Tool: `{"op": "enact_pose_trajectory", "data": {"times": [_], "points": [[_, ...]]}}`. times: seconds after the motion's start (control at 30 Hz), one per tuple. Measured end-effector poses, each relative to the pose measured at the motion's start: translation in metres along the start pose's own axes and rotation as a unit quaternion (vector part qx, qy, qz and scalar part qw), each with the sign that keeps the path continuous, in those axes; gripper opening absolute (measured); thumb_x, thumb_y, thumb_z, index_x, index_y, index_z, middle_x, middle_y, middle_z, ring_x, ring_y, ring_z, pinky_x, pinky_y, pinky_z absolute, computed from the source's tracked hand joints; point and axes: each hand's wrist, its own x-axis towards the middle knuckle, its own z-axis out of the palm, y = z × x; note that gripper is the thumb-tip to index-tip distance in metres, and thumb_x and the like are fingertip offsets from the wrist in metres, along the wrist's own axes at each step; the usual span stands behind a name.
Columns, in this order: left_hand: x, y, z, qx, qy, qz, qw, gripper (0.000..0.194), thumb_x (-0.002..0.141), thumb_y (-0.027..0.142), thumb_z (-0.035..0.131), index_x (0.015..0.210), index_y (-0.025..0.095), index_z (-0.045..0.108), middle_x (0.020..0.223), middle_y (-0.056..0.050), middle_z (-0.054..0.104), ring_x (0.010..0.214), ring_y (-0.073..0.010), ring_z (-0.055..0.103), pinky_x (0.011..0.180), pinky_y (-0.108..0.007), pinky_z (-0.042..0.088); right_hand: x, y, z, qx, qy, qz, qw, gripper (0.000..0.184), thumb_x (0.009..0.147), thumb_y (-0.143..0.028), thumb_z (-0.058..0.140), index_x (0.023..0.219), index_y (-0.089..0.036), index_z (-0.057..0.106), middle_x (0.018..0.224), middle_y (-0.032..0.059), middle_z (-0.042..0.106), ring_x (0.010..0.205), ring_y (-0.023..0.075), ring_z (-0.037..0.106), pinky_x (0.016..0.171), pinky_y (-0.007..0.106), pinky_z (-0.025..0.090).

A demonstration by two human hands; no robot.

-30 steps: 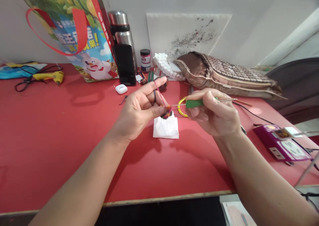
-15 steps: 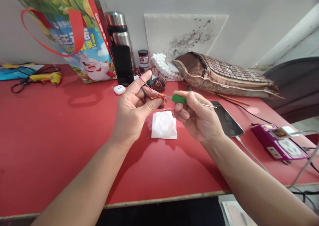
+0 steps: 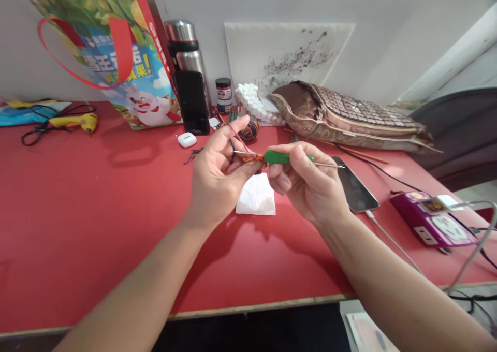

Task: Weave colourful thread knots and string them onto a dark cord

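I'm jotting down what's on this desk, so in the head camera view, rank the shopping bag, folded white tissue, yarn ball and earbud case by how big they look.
1. Shopping bag
2. Folded white tissue
3. Yarn ball and earbud case: too alike to rank, with the left hand partly hiding the ball.

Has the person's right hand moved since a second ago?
Yes: judged against the white paper lying on the red table, the right hand has shifted left, nearer the paper in this view.

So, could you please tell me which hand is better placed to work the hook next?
Probably the right hand: it grips the green-handled hook, while the left hand pinches the small yarn piece and carries the pink strand.
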Motion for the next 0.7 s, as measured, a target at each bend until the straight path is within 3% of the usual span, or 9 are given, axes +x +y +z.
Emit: {"op": "enact_pose_trajectory", "data": {"times": [0.23, 0.7], "points": [[0.0028, -0.0026, -0.003, -0.028, -0.013, 0.0, 1.0, 0.073, 0.081, 0.024, 0.089, 0.147, 0.032, 0.061, 0.105, -0.003, 0.078, 0.098, -0.0192, 0.071, 0.087, -0.034, 0.061, 0.003, -0.0036, 0.0007, -0.028, 0.023, 0.007, 0.999, 0.031, 0.084, -0.052, 0.087, 0.093, -0.023, 0.081, 0.07, -0.0011, 0.07, 0.048, 0.008, 0.049, 0.049, 0.027, 0.047], [0.0033, -0.0009, -0.0044, -0.021, -0.012, -0.003, 1.0, 0.077, 0.075, 0.017, 0.093, 0.144, 0.033, 0.064, 0.106, -0.002, 0.076, 0.092, -0.0169, 0.072, 0.083, -0.031, 0.062, 0.0004, -0.0003, 0.0023, -0.036, 0.027, -0.007, 0.999, 0.031, 0.09, -0.052, 0.082, 0.098, -0.023, 0.082, 0.072, 0.0001, 0.069, 0.051, 0.0088, 0.048, 0.052, 0.029, 0.047]]}}
